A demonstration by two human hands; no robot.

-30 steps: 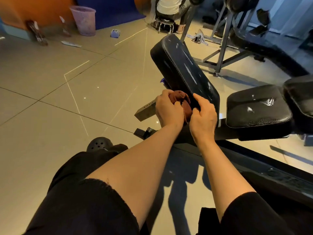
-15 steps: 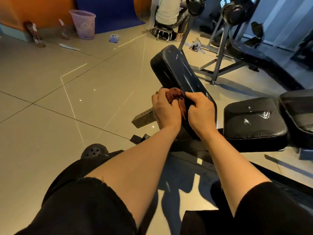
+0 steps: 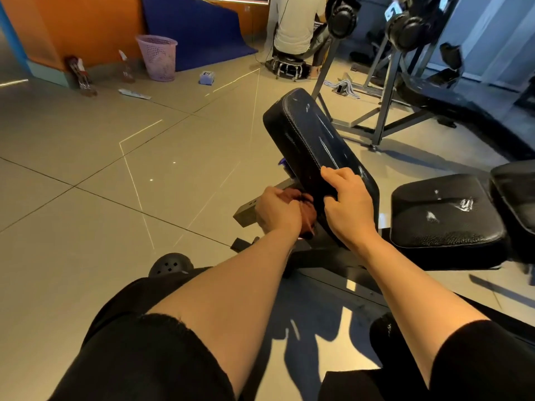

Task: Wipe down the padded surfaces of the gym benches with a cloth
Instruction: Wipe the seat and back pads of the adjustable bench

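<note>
A black padded bench pad (image 3: 309, 134) tilts up in front of me, its surface streaked with wear marks. My left hand (image 3: 278, 211) grips a bunched reddish-brown cloth (image 3: 304, 211) against the pad's left edge near its lower end. My right hand (image 3: 346, 202) grips the same edge, fingers curled over the pad's face and thumb at the side. A second black pad, the seat (image 3: 443, 215), lies flat to the right, and a third pad (image 3: 515, 198) shows at the frame's right edge.
The bench's steel frame (image 3: 249, 211) juts left below the pad. A grey weight rack (image 3: 385, 111) with plates stands behind. A person sits on a stool (image 3: 286, 65) at the back. A pink bin (image 3: 157, 57) and small items sit near the orange wall.
My left hand has slid the cloth down and left along the pad's edge. My right hand has shifted from beside the cloth to gripping the pad. The view has tilted up.
</note>
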